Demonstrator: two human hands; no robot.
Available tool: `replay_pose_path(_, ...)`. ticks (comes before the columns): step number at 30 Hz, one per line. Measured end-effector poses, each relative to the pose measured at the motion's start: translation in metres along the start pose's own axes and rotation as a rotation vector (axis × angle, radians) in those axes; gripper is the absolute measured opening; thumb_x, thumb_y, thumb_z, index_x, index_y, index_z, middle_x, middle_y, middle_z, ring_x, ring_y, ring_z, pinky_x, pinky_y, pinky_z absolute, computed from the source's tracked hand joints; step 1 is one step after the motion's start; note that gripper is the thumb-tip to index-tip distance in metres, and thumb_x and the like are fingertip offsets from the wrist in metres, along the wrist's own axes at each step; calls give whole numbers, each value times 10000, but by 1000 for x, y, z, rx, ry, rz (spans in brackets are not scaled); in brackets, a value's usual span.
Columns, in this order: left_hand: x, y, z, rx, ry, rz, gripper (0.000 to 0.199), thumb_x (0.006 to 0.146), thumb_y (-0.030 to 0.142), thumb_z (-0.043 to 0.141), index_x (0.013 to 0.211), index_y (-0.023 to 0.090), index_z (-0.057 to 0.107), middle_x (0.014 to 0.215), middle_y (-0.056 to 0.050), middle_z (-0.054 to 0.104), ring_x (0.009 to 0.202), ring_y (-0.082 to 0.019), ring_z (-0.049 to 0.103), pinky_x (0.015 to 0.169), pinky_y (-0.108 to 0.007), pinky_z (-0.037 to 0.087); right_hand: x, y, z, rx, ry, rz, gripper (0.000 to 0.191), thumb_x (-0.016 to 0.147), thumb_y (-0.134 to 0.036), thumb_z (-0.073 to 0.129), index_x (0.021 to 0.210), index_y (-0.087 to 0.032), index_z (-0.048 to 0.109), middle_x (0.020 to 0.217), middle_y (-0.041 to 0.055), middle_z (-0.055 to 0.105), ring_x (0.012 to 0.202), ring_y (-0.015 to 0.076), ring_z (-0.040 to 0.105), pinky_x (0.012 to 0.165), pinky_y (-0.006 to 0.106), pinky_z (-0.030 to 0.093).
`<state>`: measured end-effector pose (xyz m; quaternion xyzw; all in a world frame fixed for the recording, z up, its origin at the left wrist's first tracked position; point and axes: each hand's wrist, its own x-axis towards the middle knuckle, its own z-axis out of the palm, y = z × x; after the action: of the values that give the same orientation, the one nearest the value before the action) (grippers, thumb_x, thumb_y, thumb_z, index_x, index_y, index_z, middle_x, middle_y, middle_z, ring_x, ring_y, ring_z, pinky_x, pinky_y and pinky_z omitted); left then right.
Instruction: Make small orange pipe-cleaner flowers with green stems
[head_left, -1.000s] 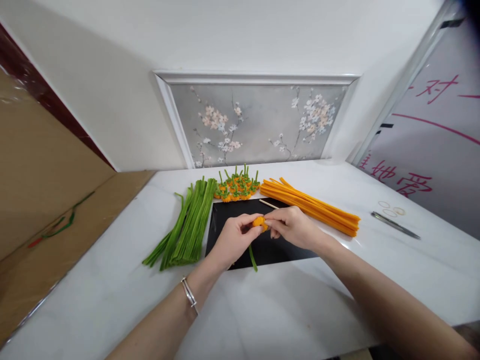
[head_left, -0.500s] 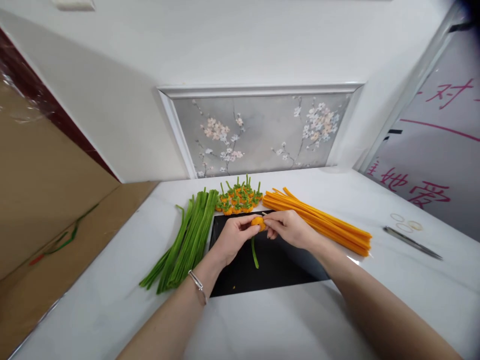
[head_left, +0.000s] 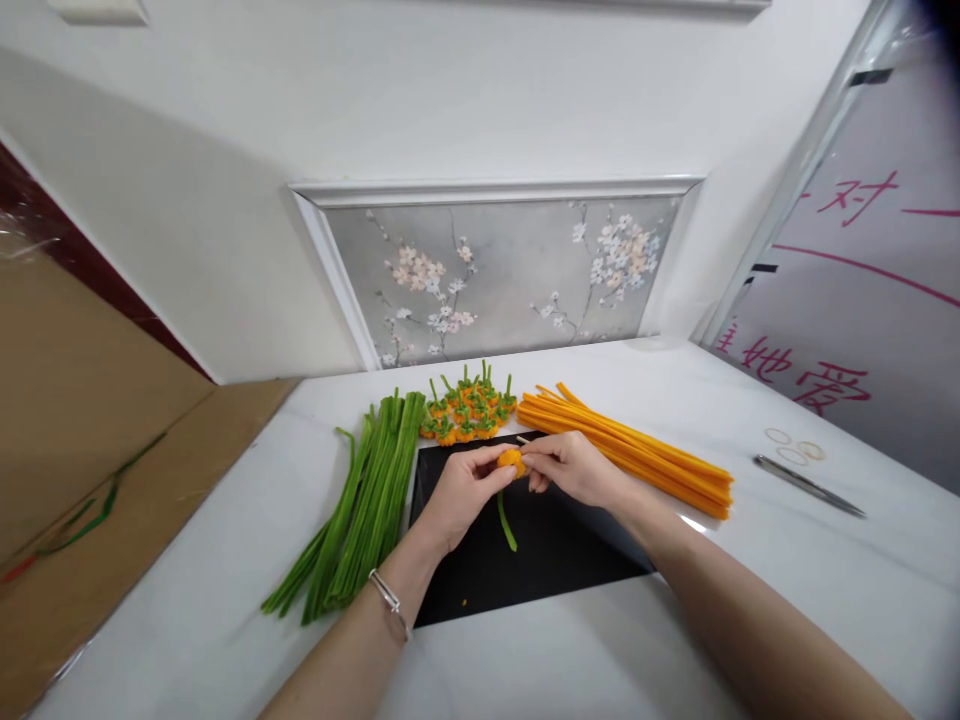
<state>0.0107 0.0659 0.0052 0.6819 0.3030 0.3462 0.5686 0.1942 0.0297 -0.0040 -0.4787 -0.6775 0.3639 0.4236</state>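
Observation:
Between my two hands, above a black mat [head_left: 480, 575], is a small orange pipe-cleaner pumpkin [head_left: 511, 460]. My left hand [head_left: 466, 490] pinches it from the left, thumb and fingers closed. From the right, my right hand [head_left: 574, 468] presses its closed fingertips against the same piece. A thin pale tip pokes out above the right fingers; what it belongs to is hidden. On the mat just below the hands lies a short green pipe cleaner [head_left: 507, 525]. Several finished-looking orange pieces with green tops and stems [head_left: 469, 405] stand together behind the mat.
Left of the mat lies a bundle of green pipe cleaners [head_left: 375, 500]. An orange bundle [head_left: 637, 450] lies behind my right forearm. Farther right are clear rings [head_left: 795, 455] and metal tweezers [head_left: 810, 485]. A white wall with a floral panel [head_left: 510, 280] rises behind the table.
The camera view has shifted slightly, so the whole scene sits a little left and lower. Both hands keep hold of the orange piece, with only small finger movement.

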Motion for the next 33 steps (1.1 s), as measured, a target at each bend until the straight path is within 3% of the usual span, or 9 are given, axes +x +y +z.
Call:
replay_pose_path(10,-1,-2,1,55,14,-34,317,775,233,669,1082,171,715,1064,-71,725,999,-240,640,950,-391,463,-3,-3,4,-160,3,-64,301,931,-256,449,737,-160,658,606,10,641,526,114,625,550,201,497)
replay_pose_path(20,-2,2,2,40,-11,-26,315,787,249,666,1089,172,715,1034,-72,723,978,-232,632,938,-381,467,-3,-1,1,-1,-10,26,280,912,-302,483,816,-138,690,596,15,650,532,119,630,554,211,517)
replay_pose_path(33,-3,1,5,73,19,-33,288,786,223,657,1059,166,728,1032,-77,719,964,-235,632,898,-352,472,-6,-12,6,-339,51,-147,262,882,-105,447,715,-154,643,594,8,619,497,103,579,512,195,430)
